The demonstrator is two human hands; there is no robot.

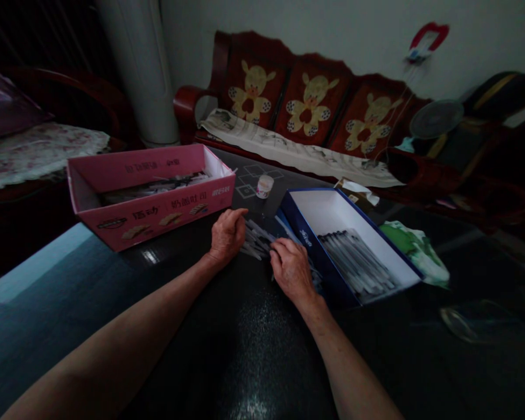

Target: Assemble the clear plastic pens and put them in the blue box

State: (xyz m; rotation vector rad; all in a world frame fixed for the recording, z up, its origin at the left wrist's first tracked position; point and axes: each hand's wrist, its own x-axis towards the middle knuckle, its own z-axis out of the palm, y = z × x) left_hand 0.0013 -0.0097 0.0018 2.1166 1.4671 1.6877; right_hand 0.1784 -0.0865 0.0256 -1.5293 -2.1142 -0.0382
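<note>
Both my hands rest on a dark glossy table [254, 350] over a small heap of loose pens [257, 239]. My left hand [226, 234] is curled, its fingers closed on the left end of the pens. My right hand [291, 269] lies knuckles up on the right part of the heap, fingers bent down onto the pens, beside the blue box [308, 242]. That blue box has a white inside and holds a row of several pens [356, 262]. A pink cardboard box [157, 210] with more pens inside stands to the left.
A small white pot [265, 186] stands behind the pens. A green and white cloth [415, 248] lies right of the blue box. A red wooden sofa [310, 99] with bear cushions and a paper sheet [297, 153] runs along the wall. A white pillar [142, 70] stands back left.
</note>
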